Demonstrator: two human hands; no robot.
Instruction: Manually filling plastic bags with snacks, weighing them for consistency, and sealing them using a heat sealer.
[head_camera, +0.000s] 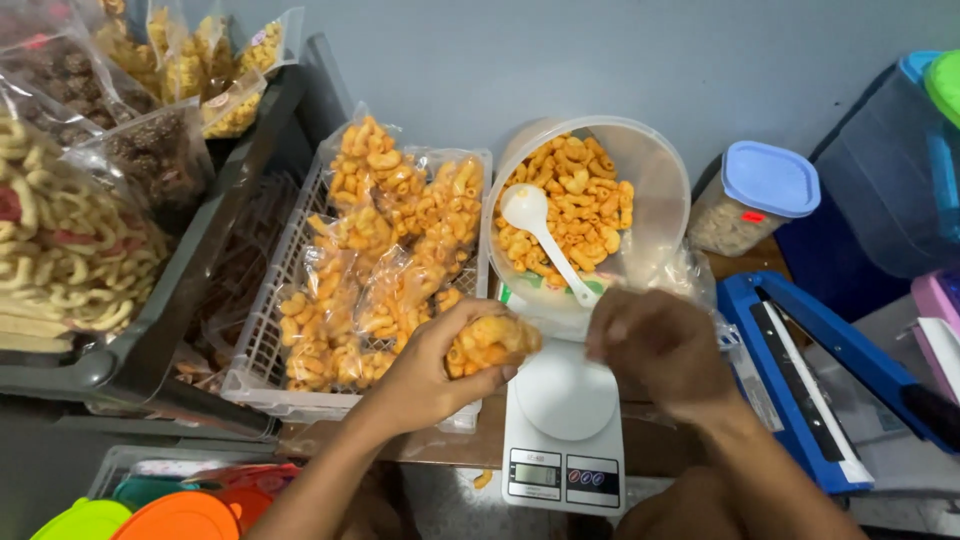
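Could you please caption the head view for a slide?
Left hand holds a snack bag beside a white scale; right hand hovers below a snack tub.

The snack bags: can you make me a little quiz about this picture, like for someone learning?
1. True or false: the left hand holds a small bag of orange snacks.
2. What lies in the clear tub of snacks? A) a fork B) a white spoon C) a knife
3. Fill in: below the hands stands a white kitchen ____.

Key: 1 true. 2 B. 3 scale. The right hand is closed near the tub's edge; what it grips is hidden.
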